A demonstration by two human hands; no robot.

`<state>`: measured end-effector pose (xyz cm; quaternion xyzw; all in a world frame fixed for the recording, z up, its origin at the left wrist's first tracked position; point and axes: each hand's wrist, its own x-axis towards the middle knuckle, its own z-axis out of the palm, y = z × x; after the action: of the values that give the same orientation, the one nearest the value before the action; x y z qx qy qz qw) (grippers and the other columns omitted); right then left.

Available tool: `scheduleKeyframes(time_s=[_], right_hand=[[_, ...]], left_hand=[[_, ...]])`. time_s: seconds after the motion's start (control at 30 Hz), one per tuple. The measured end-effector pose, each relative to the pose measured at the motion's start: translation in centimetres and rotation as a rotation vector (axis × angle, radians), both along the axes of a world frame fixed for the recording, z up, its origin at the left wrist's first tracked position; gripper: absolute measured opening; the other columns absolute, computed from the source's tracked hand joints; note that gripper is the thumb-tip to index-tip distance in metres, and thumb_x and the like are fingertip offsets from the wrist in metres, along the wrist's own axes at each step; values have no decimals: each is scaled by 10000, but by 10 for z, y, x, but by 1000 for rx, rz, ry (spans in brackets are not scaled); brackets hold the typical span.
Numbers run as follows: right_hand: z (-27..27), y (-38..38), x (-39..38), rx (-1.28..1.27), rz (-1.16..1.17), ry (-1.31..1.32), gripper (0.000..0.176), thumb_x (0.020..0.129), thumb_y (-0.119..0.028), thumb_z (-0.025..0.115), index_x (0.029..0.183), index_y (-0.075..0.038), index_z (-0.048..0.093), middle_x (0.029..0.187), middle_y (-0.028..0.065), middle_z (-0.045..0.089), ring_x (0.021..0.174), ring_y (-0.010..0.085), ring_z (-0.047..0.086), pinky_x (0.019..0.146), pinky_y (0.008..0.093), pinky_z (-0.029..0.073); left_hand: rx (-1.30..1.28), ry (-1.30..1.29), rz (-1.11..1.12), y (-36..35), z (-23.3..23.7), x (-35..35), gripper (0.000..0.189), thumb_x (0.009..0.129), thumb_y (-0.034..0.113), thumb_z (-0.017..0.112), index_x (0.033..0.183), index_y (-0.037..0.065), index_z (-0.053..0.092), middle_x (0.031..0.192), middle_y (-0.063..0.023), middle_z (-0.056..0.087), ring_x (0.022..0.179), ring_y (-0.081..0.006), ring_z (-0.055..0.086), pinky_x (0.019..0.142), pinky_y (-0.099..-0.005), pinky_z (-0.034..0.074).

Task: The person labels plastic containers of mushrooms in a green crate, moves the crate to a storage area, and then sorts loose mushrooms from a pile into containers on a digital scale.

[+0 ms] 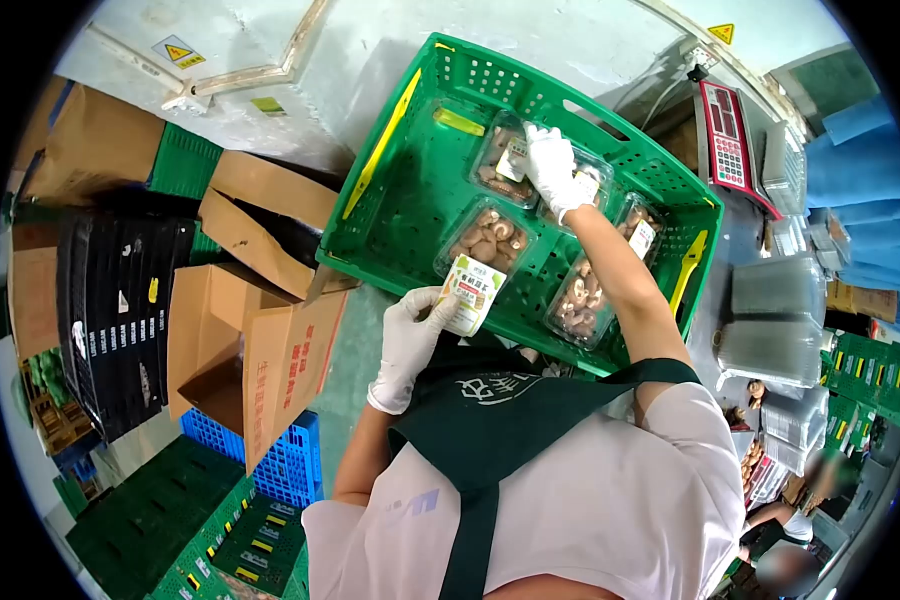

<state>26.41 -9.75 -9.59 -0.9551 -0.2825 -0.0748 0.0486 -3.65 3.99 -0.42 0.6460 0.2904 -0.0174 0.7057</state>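
Pale wall (355,90) stands behind the green plastic crate (395,205), and a red-edged scale (727,140) is at its right side. Several clear boxes of mushrooms lie inside the crate. The left gloved hand (410,345) pinches a printed label (472,292) by its edge, just beside one mushroom box (486,236). The right gloved hand (552,170) has curled fingers near a labelled mushroom box (497,172); whether it grips something, I cannot tell. Handling of labels over the boxes seems to be the present step. Any move from here calls for keeping the label flat and the lids unpressed.
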Motion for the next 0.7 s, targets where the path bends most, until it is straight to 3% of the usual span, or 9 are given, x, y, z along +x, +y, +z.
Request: scheduleKeyframes(time_s=[0.03, 0.1, 0.2, 0.27, 0.37, 0.43, 0.47, 0.57, 0.7], right_hand=[[14, 2, -11, 51, -8, -5, 635, 631, -418, 772, 1133, -81, 579, 866, 135, 650, 854, 299, 612, 710, 382, 508], [55, -6, -43, 332, -52, 651, 560, 790, -445, 671, 1190, -67, 570, 988, 125, 667, 847, 228, 652, 742, 328, 509], [98, -30, -103, 844, 214, 1420, 295, 850, -324, 644, 1008, -75, 660, 871, 35, 683, 705, 88, 605, 649, 256, 503], [127, -42, -134, 523, 276, 1201, 227, 819, -199, 696, 975, -38, 660, 831, 3, 652, 746, 57, 553, 683, 231, 473], [126, -56, -174, 711, 157, 1117, 172, 812, -185, 691, 900, -37, 685, 765, 70, 673, 688, 100, 589, 665, 268, 485], [120, -63, -192, 751, 162, 990, 160, 819, -160, 676, 926, -42, 687, 798, 94, 681, 661, 154, 622, 651, 277, 499], [121, -67, -198, 730, 136, 950, 161, 821, -160, 673, 939, -52, 691, 795, 98, 681, 655, 165, 627, 649, 277, 502], [119, -82, -197, 656, 76, 827, 174, 822, -156, 672, 962, -56, 698, 785, 96, 688, 644, 144, 631, 627, 264, 506], [130, -110, -174, 798, -110, 997, 202, 812, -164, 704, 932, -2, 693, 762, 27, 681, 629, 48, 577, 582, 226, 472]], left_hand=[[-4, -4, -7, -1, 1, 1, 238, 818, 196, 709, 890, -28, 674, 874, -62, 652, 789, -99, 582, 762, -242, 461], [94, 12, -24, -3, 1, 2, 215, 815, 187, 710, 877, -16, 677, 872, -75, 653, 783, -108, 584, 755, -245, 462], [183, 47, -90, -8, -1, 7, 202, 796, 155, 717, 921, 2, 671, 932, -96, 646, 856, -124, 591, 798, -253, 456], [347, -202, -113, -15, 4, 16, 250, 787, 132, 711, 969, -24, 641, 982, -88, 639, 893, -126, 588, 816, -254, 446], [534, -404, -78, -32, 23, 24, 376, 737, 61, 712, 1085, -17, 591, 1138, -104, 597, 1046, -162, 559, 919, -292, 403], [-213, -349, -142, -36, 13, 26, 330, 766, 12, 683, 1086, 27, 604, 1094, -109, 615, 1112, -167, 546, 946, -272, 414], [-217, -344, -150, -39, 9, 25, 330, 766, 12, 683, 1086, 27, 604, 1094, -109, 615, 1112, -167, 546, 946, -272, 414], [350, -348, -183, -47, -2, 24, 106, 758, 0, 691, 835, -8, 618, 756, -7, 611, 687, -67, 558, 620, -218, 464], [159, -202, -230, -53, 1, 22, 188, 738, 73, 734, 694, -6, 570, 605, 40, 482, 573, -15, 408, 505, -188, 364]])
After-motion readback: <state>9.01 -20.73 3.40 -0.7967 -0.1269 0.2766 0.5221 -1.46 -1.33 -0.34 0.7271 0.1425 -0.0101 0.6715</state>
